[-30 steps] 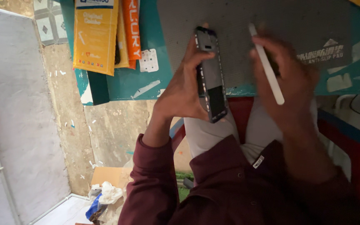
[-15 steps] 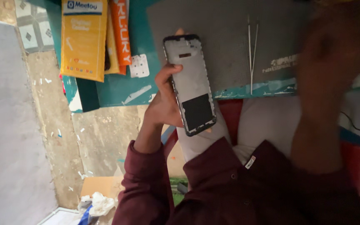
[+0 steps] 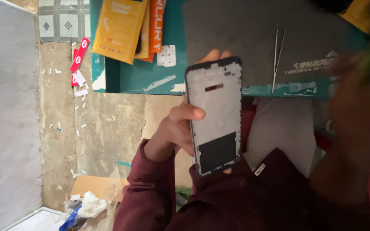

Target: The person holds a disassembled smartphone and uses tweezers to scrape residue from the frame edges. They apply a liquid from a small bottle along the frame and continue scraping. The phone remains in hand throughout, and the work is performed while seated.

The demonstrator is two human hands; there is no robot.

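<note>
Left hand [image 3: 174,130]: clasped around the phone frame [image 3: 216,115], thumb pressed over its left edge, fingertips showing above its top. Frame: upright, slightly tilted, held above the lap in front of the teal table [image 3: 150,77]; pale inner face with a dark rectangular patch low down. Right hand [image 3: 356,111]: blurred at the right edge, its grip impossible to tell. Tweezers [image 3: 277,55]: lying on the grey mat [image 3: 236,30]. Orange packets [image 3: 120,30]: on the table's left part. White plate [image 3: 166,56]: beside them.
</note>
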